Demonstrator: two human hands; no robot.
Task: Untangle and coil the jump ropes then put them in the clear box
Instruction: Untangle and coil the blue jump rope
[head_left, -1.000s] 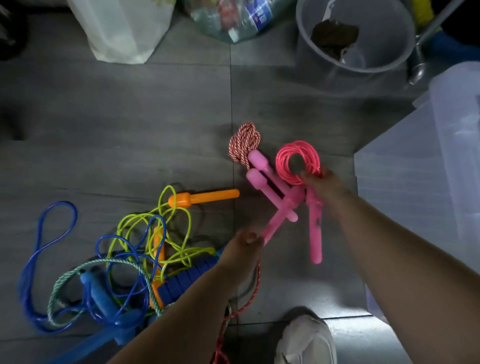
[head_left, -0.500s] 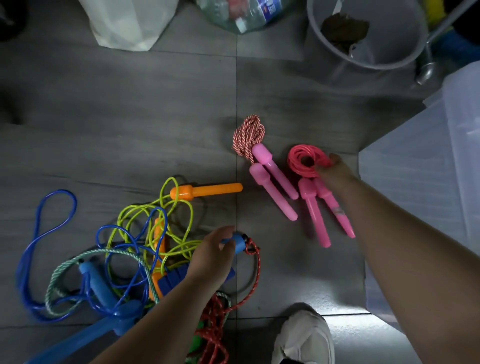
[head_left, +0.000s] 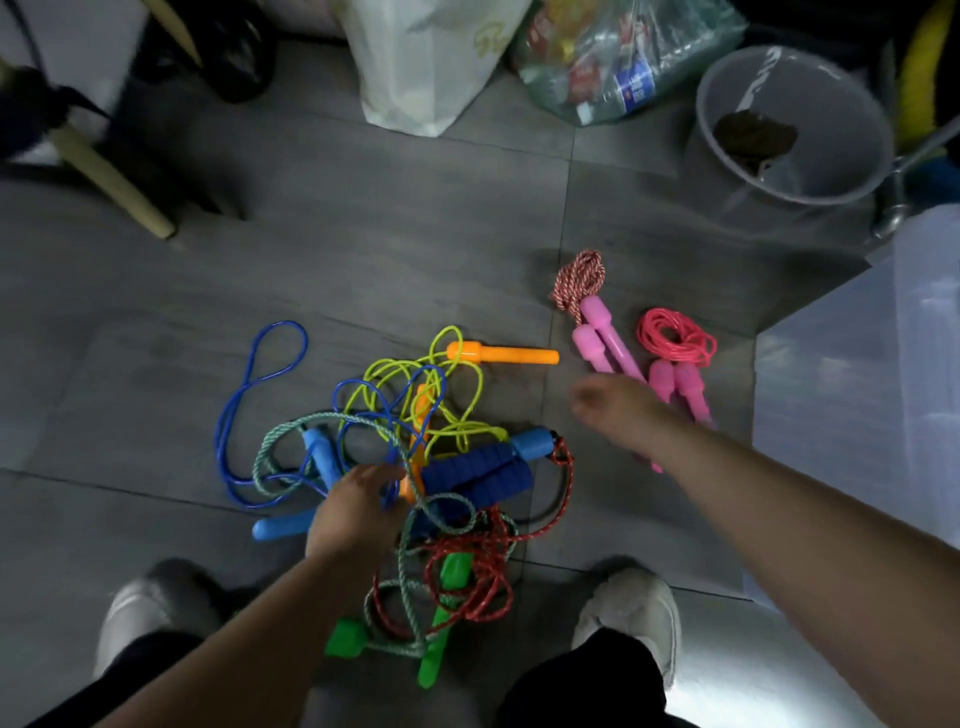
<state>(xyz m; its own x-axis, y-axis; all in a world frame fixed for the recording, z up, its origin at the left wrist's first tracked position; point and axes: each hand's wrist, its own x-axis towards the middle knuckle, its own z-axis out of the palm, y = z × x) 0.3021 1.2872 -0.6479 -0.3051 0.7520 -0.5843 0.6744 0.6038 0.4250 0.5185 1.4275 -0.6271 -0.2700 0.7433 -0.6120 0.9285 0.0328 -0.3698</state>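
A tangle of jump ropes (head_left: 415, 467) lies on the grey floor: yellow-green cord with an orange handle (head_left: 501, 354), blue cord (head_left: 260, 374), teal braid with green handles (head_left: 447, 577), red cord beside dark blue foam handles (head_left: 478, 470). My left hand (head_left: 358, 509) reaches into the tangle, fingers curled among the blue and teal cords. My right hand (head_left: 618, 410) is blurred, holds nothing and hovers left of the pink handles. A coiled pink rope (head_left: 675, 338) and a coiled red-white rope (head_left: 579, 275) lie side by side. The clear box (head_left: 857, 389) stands at right.
A clear round bin (head_left: 789, 124) with something brown inside stands at the back right. A white bag (head_left: 431, 62) and a bag of bottles (head_left: 623, 52) lie along the back. A wooden stick (head_left: 109, 171) slants at far left. My shoes (head_left: 634, 618) flank the tangle.
My right hand let go of the coiled pink rope, which now lies on the floor, and swung left. My left hand moved from the dark blue handle deeper into the tangle.
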